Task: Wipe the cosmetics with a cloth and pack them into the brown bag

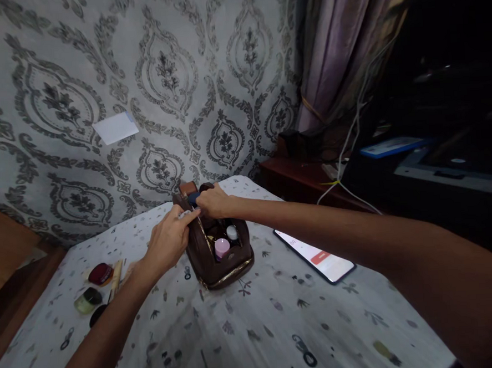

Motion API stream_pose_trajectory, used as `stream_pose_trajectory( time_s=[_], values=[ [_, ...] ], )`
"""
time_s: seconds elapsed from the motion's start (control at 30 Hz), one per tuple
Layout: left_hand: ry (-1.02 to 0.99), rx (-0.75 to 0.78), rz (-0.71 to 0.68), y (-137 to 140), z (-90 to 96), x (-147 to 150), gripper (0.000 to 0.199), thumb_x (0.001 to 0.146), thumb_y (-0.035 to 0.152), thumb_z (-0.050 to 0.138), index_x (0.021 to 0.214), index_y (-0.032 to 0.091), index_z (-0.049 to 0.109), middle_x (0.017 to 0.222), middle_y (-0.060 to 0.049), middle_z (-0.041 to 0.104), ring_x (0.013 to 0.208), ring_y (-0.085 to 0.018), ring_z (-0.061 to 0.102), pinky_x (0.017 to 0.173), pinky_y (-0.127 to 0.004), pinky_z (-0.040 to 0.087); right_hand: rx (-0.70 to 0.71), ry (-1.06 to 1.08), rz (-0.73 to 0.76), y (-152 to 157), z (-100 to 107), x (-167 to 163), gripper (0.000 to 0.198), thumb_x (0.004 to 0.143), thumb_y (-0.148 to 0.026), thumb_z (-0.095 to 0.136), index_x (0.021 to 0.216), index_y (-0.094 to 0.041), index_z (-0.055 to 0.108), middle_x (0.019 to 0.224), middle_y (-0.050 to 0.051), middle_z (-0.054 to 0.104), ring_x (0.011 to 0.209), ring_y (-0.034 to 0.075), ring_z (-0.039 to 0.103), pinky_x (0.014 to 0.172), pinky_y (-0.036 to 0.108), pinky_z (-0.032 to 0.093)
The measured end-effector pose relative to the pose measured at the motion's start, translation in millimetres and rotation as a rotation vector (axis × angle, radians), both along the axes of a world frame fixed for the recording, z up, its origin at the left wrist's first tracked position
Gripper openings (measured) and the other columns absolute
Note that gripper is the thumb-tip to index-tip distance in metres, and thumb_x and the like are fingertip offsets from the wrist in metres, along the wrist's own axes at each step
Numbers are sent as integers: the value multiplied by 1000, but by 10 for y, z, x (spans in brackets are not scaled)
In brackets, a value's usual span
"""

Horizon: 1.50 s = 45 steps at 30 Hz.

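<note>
A brown toiletry bag (pixel 201 264) with gold zips stands unzipped on the bed. Inside it a pink-lidded jar (pixel 222 246) and a white-capped container (pixel 232 232) show. My left hand (pixel 168 241) grips the bag's left edge, its index finger reaching across the rim. Over the far end of the opening, my right hand (pixel 216 202) is closed, its fingertips against a small dark blue thing (pixel 194 199). What exactly the right fingers hold is hidden. A brown strap or tab (pixel 188 188) sticks up behind the bag.
Left of my left forearm lie a dark red round case (pixel 100 274), a greenish jar (pixel 87 301) and slim tubes (pixel 115 278). A lit phone (pixel 317 257) rests under my right forearm. Behind are a patterned wall (pixel 166 100), a reddish table (pixel 295 175) and hanging white cables (pixel 351 133).
</note>
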<state>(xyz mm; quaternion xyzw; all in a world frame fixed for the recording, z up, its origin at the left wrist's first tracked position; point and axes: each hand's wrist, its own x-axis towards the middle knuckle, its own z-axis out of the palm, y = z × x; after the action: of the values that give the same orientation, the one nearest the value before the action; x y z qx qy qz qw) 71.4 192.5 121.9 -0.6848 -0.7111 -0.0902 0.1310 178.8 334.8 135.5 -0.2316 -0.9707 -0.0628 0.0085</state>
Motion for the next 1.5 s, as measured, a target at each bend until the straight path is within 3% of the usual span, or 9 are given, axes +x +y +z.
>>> stream_pose_trajectory(
  time_s=[0.27,0.47,0.7,0.83,1.13,1.33,1.5],
  values=[
    [-6,6,-18,-22,-6,-14,56,90,8,39,138,33,54,108,-6,54,101,-20,58,84,-32,52,-7,-64,11,100,27,29,27,89,-23,58,113,-14,67,118,18,69,115,31,63,95,42,43],
    [-19,0,-17,-28,-6,-15,55,91,8,38,138,32,54,113,-7,54,108,-22,58,86,-33,52,-26,-132,-21,10,98,-51,27,86,-20,62,111,-13,70,119,20,69,117,34,61,103,54,37],
    [-26,33,-42,-20,-44,-53,54,90,6,38,135,29,58,110,-7,54,105,-22,58,86,-34,52,-106,-141,-68,44,31,-223,25,85,-24,63,107,-15,72,115,17,71,115,34,63,104,62,33],
    [-41,39,-63,-27,-44,-55,54,90,6,37,135,28,57,109,-7,54,103,-22,57,87,-34,52,-111,-67,-79,66,32,-169,31,89,-32,58,111,-14,69,119,19,69,116,34,62,102,57,36],
    [-51,47,-54,-38,-49,-51,55,90,6,37,135,29,57,110,-6,55,101,-20,57,85,-33,52,-106,-42,-49,41,10,-125,26,90,-29,55,105,-14,70,113,18,71,113,32,65,100,51,37],
    [-36,40,-53,-48,-41,-53,55,89,7,38,135,29,57,113,-6,54,103,-21,57,86,-33,52,-110,-54,-2,57,28,-88,36,87,-25,61,122,-16,62,123,16,67,117,32,62,100,50,38],
    [-33,40,-39,-53,-29,-37,55,88,7,40,135,29,57,110,-6,54,102,-19,57,86,-31,52,-108,-72,-2,76,96,-33,38,85,-31,64,120,-16,63,121,16,68,117,31,62,95,43,44]
  ],
)
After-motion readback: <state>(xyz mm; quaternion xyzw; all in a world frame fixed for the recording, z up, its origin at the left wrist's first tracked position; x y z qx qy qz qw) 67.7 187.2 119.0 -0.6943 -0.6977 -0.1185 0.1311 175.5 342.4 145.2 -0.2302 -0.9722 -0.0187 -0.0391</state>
